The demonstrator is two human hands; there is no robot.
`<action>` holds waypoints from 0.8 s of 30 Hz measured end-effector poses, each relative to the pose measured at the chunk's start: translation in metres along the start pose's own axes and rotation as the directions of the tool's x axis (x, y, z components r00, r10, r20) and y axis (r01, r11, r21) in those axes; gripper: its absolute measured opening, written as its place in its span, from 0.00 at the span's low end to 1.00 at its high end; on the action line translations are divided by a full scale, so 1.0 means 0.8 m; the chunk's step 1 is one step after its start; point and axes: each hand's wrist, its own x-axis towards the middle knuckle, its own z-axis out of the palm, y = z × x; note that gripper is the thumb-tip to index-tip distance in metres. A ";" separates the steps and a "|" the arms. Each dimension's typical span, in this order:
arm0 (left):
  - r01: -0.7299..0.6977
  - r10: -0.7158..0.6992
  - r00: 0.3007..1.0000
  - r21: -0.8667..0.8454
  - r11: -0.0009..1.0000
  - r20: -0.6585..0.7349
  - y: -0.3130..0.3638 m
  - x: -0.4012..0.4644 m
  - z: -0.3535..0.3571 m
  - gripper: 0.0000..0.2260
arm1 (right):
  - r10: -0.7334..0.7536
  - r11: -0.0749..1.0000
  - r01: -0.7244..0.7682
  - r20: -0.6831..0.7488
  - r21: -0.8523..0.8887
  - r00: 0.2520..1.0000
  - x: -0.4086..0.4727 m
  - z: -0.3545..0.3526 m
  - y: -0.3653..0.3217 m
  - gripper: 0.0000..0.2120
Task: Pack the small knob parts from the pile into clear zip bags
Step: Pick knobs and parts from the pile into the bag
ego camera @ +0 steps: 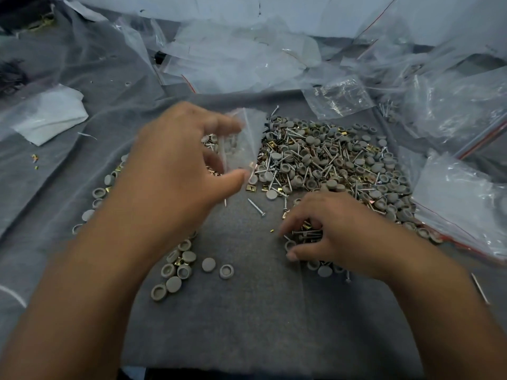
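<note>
Under right hand [332, 229], half-hidden screws [307, 233].

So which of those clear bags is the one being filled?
The small clear bag held upright in the left hand; the others lie flat around the pile.

Both forearms bare, no sleeves, rings or gloves worn.

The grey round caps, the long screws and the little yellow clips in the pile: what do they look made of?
Grey round caps: probably moulded plastic, matte with no glint, some showing a hollow underside. Long screws: metal, silvery and shiny, likely plated steel. Yellow clips: thin bent metal with a brassy gold sheen, though whether brass or plated steel can't be told.
</note>
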 end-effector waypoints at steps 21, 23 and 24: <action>0.033 -0.039 0.995 0.060 0.998 0.093 -0.003 -0.008 0.025 0.19 | 0.021 0.998 -0.031 -0.165 -0.058 0.986 0.013 0.014 -0.004 0.02; 0.044 -0.050 0.994 0.063 0.997 0.100 -0.005 -0.008 0.027 0.19 | 0.010 0.999 -0.001 -0.218 0.043 0.976 0.010 0.009 -0.002 0.04; 0.049 -0.056 0.993 0.067 0.997 0.105 -0.006 -0.008 0.028 0.19 | -0.004 0.993 0.039 -0.293 0.115 0.956 0.009 0.006 -0.004 0.04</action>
